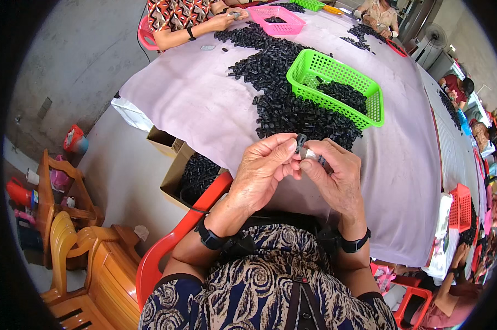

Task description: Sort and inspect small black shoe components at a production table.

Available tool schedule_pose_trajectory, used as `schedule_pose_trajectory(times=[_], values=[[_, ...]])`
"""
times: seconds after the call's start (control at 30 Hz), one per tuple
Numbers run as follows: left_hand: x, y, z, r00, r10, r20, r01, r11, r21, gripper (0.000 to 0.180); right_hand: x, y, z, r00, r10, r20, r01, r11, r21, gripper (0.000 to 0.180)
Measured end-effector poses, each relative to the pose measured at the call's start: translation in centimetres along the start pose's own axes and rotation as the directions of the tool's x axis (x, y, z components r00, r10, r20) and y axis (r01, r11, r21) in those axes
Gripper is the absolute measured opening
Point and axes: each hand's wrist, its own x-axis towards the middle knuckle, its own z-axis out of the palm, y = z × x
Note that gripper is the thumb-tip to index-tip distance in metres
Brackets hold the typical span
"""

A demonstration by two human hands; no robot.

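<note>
The left hand [262, 173] and right hand [336, 179] meet just above the lap, fingertips pinched together on a small black part [301, 142] and a silvery piece [310, 155]. Just beyond lies a heap of black parts [292, 110] on the pale tablecloth [193, 99], beside a green basket [336, 88].

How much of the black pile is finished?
Done: some black pieces lie in the green basket. In hand: the left hand and right hand pinch one small black piece together. Left: a big heap of black pieces covers the tablecloth.
</note>
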Motion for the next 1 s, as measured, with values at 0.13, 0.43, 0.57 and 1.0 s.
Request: schedule_pose_trajectory(times=[0.13, 0.43, 0.57, 1.0], values=[[-0.1, 0.0, 0.3, 1.0, 0.003, 0.001, -0.003, 1.0, 0.001, 0.021, -0.1, 0.1, 0.2, 0.999, -0.012, -0.03, 0.013, 1.0, 0.024, 0.018], [0.3, -0.4, 0.1, 0.999, 0.028, -0.024, -0.028, 1.0, -0.001, 0.019, -1.1, 2.0, -4.1, 0.919, 0.298, -0.258, -0.19, 0.909, 0.372, 0.011], [0.2, -0.5, 0.3, 0.999, 0.032, -0.018, -0.032, 0.999, 0.014, 0.021, -0.9, 1.6, -3.9, 0.893, 0.285, -0.349, -0.125, 0.901, 0.416, 0.012], [0.0, -1.1, 0.4, 0.999, -0.033, 0.012, 0.032, 0.998, 0.049, 0.021, -0.2, 1.3, 0.5, 0.984, 0.163, -0.068, -0.137, 0.947, 0.29, 0.024]])
